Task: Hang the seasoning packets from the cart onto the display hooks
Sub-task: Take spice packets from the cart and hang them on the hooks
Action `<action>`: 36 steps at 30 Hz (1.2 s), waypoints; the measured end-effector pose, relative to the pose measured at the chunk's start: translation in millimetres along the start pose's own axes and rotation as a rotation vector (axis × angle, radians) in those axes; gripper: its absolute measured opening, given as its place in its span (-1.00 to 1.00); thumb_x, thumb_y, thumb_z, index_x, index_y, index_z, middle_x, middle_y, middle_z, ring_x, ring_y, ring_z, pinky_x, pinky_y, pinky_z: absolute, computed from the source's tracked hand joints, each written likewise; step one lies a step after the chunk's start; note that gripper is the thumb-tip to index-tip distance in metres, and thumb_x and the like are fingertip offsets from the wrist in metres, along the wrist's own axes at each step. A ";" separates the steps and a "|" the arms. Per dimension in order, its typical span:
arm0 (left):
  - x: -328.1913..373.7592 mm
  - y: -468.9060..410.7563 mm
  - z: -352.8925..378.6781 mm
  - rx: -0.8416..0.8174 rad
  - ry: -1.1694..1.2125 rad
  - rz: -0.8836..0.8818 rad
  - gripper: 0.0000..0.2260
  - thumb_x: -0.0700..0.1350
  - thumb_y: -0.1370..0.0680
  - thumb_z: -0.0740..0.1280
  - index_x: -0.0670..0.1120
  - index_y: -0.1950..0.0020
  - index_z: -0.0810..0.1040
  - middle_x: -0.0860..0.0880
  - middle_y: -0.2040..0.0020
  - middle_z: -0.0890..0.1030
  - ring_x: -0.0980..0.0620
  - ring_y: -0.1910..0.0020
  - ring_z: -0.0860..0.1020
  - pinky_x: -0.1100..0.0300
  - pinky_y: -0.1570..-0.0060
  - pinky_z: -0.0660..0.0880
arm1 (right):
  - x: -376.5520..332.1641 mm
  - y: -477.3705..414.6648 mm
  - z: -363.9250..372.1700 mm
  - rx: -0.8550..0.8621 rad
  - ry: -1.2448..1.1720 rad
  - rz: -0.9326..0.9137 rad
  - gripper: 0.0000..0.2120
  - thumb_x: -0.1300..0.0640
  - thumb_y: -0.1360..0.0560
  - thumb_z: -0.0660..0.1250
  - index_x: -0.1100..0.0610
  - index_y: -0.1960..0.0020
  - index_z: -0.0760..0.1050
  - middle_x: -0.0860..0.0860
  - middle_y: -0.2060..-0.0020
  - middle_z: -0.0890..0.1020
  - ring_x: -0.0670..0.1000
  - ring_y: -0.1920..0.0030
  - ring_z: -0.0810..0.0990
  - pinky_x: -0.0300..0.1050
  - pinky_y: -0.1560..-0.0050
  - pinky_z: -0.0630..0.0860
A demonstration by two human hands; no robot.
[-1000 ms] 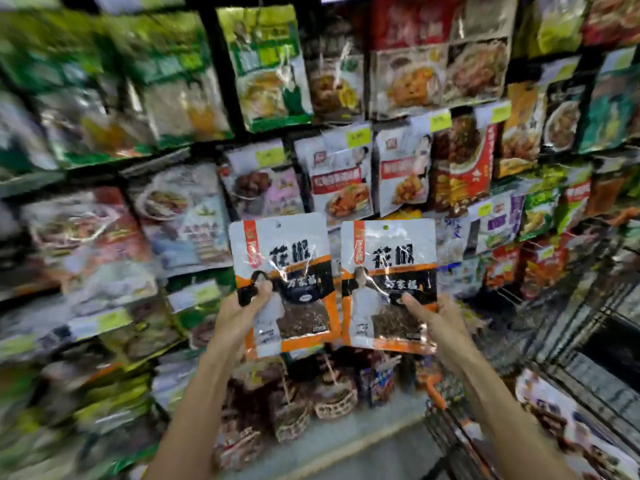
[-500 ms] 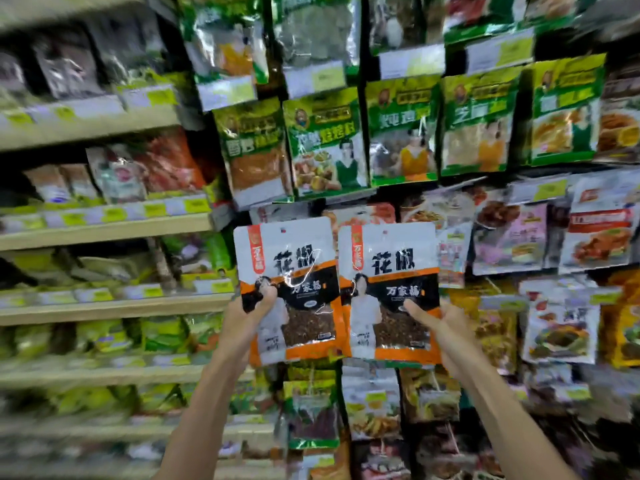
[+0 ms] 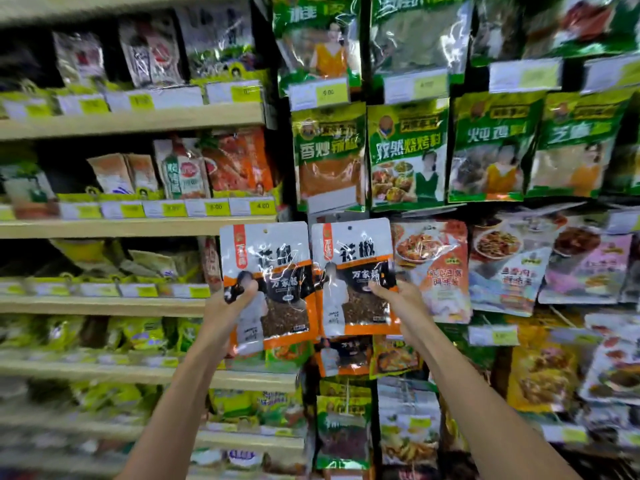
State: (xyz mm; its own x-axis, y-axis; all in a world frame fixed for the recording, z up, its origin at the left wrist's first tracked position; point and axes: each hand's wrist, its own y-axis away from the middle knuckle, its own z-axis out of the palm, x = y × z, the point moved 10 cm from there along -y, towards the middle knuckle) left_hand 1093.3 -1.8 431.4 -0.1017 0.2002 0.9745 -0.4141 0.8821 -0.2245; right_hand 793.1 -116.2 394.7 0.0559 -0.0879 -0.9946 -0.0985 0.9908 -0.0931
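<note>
Packed spice aisle: green seasoning bags (image 3: 405, 150) hang upper right, shelves (image 3: 138, 226) sit left. Mid-frame, the left hand (image 3: 228, 306) grips the left peppercorn packet (image 3: 273, 268) and the right hand (image 3: 398, 303) pinches the right peppercorn packet (image 3: 353, 268). They'd want to line up the top holes with a free hook, but the crowded bags hide the hooks.

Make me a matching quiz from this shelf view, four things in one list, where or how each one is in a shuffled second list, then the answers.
1 left hand
2 right hand
3 green packet
4 price tag

A on the wooden shelf edge
B hangs above the held packets
C holds the left seasoning packet
D holds the right seasoning packet

Pairs: 1-C, 2-D, 3-B, 4-A
</note>
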 end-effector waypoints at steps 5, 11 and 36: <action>-0.7 -20.8 4.0 -0.009 0.018 -0.023 -0.73 0.08 -0.40 0.39 -0.08 0.04 0.55 0.07 0.08 0.62 0.07 0.03 0.56 0.02 -0.09 0.46 | -3.5 -29.7 18.8 -0.018 0.008 -0.004 -0.42 0.01 -0.44 0.45 0.27 -0.34 0.41 0.19 -0.28 0.52 0.16 -0.31 0.45 0.12 -0.37 0.31; -6.8 -40.9 7.6 0.022 0.013 -0.033 -0.84 -0.02 -0.51 0.35 -0.12 0.12 0.54 0.05 0.11 0.60 0.14 0.11 0.54 0.01 0.01 0.42 | 10.6 -57.0 23.7 -0.018 -0.002 0.043 -0.58 0.07 -0.47 0.43 0.24 -0.26 0.50 0.06 -0.20 0.58 0.09 -0.31 0.46 -0.06 -0.22 0.35; -62.6 -58.2 39.0 -0.109 -0.055 -0.052 -0.85 0.10 -0.43 0.38 0.04 0.20 0.53 0.19 0.30 0.58 0.29 0.24 0.56 0.28 0.22 0.42 | 49.9 -71.5 14.6 0.204 0.323 -0.040 -0.61 -0.01 -0.61 0.19 0.20 -0.34 0.34 0.10 -0.17 0.53 0.04 -0.10 0.50 -0.14 -0.06 0.38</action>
State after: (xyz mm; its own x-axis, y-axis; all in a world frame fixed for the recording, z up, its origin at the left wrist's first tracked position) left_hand 1088.5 -82.3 383.2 -0.1334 0.1316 0.9823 -0.3197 0.9325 -0.1683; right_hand 817.4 -190.0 352.4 -0.2633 -0.1227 -0.9569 0.0987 0.9833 -0.1532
